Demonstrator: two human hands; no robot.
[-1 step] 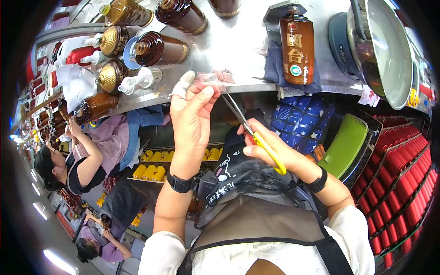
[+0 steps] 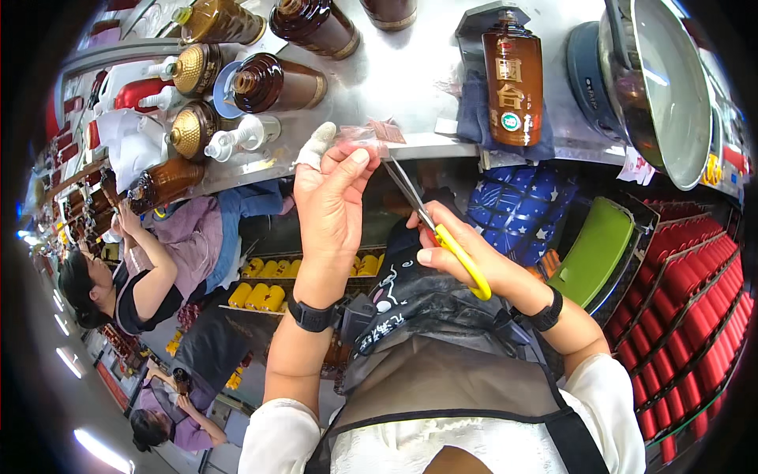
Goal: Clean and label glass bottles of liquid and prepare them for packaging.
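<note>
My left hand (image 2: pixel 335 189) pinches a small clear plastic piece with reddish marks (image 2: pixel 362 141) between thumb and fingers, at the table's front edge. A white covering (image 2: pixel 317 144) wraps one of its fingers. My right hand (image 2: pixel 458 246) is closed round a pair of scissors (image 2: pixel 466 265) with yellow handles. The blades point up and left, their tips beside the plastic piece; whether they touch it I cannot tell. Thin reddish-brown strips (image 2: pixel 387 131) lie on the table just beyond my left fingers. A brown bottle (image 2: pixel 513 87) with gold lettering lies on a dark cloth (image 2: pixel 474 118) to the right.
Brown bottles (image 2: pixel 280 85), gold-topped bottles (image 2: pixel 193 130) and a white pump dispenser (image 2: pixel 245 136) crowd the metal table's left side. A large pan (image 2: pixel 663 87) stands at the right. Below are a green seat (image 2: pixel 596 249) and racks of red cylinders (image 2: pixel 687 316). Two co-workers (image 2: pixel 158 276) sit at left.
A small pale scrap now shows beside the dark cloth on the table. The scissor handles have shifted very slightly left; my left hand has hardly moved.
</note>
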